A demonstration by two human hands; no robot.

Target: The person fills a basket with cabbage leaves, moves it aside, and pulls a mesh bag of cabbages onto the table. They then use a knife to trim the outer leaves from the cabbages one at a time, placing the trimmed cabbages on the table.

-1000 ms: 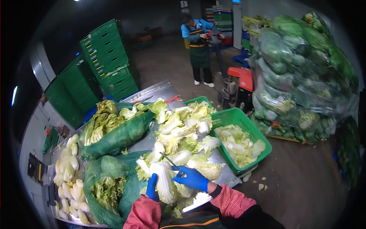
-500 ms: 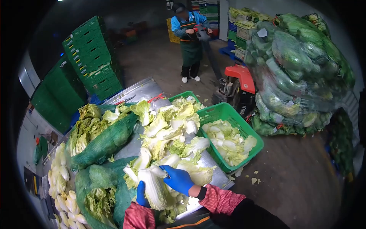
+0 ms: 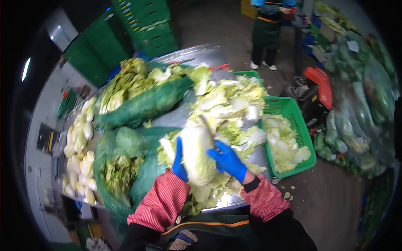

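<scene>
Cabbage (image 3: 196, 152) stands on the steel desk (image 3: 190, 56) amid cut leaves, clasped between my two blue-gloved hands: left hand (image 3: 179, 161) wrapped on its side, right hand (image 3: 228, 160) closed on the other side with a knife (image 3: 208, 127). Green crate (image 3: 289, 109) sits just right.

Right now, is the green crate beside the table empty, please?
No, the green crate holds a heap of pale cabbage leaves.

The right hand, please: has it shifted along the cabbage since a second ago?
Yes. The right hand now grips the cabbage's right side, having been over its top end before.
</scene>
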